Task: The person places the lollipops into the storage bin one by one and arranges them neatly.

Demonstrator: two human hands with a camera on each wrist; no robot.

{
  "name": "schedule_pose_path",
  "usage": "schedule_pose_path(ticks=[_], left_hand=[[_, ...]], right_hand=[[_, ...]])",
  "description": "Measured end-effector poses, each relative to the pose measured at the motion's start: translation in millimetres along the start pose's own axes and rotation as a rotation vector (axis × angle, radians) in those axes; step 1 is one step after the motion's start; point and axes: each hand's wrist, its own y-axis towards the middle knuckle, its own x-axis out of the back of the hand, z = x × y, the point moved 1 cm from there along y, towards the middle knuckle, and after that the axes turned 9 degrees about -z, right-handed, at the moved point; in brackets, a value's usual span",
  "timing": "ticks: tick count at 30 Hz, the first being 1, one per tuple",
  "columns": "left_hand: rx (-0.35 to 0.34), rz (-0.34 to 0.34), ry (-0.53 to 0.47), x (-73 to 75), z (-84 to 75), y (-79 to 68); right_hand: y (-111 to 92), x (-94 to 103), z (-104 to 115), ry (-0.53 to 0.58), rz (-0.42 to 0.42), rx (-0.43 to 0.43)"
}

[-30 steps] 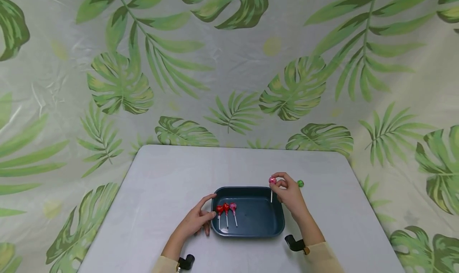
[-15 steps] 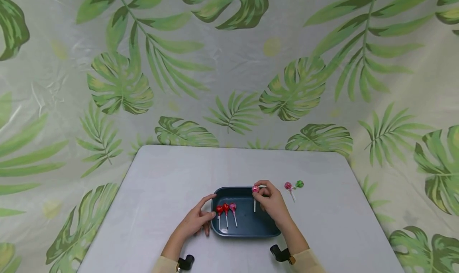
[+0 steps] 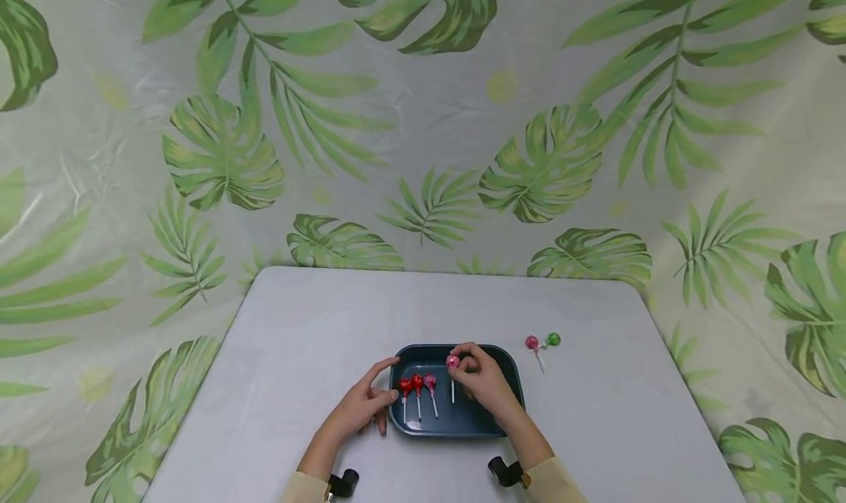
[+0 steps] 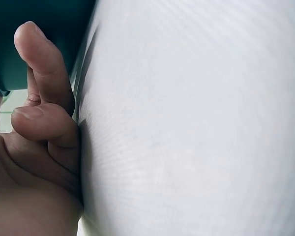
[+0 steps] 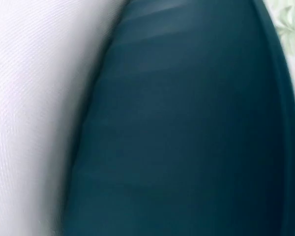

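Note:
My right hand pinches a pink-wrapped lollipop by its head over the dark blue tray, its white stick pointing down toward me. Left of it, two red lollipops and a purple-pink lollipop lie side by side inside the tray. My left hand rests at the tray's left side, index fingertip and thumb on the rim. In the left wrist view, loosely bent fingers sit beside the tray wall. The right wrist view shows the tray's outer wall, with the right hand out of sight.
On the white table, right of the tray, lie another pink lollipop and a green lollipop. A leaf-patterned cloth hangs behind the table's far edge.
My right hand has carried the pink lollipop leftward and nearer to me over the tray, uncovering another pink lollipop on the table. The left hand has stayed at the tray's left rim.

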Motion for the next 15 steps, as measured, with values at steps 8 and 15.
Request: schedule_pose_path(ticks=[8,15], left_hand=[[0.009,-0.004,-0.002,-0.4,-0.5,-0.1],[0.011,0.000,0.000,-0.8,-0.2,-0.8]], right_hand=[[8,-7.5,-13,0.004,0.082,-0.006],[12,-10.6,-24,0.005,0.126,-0.009]])
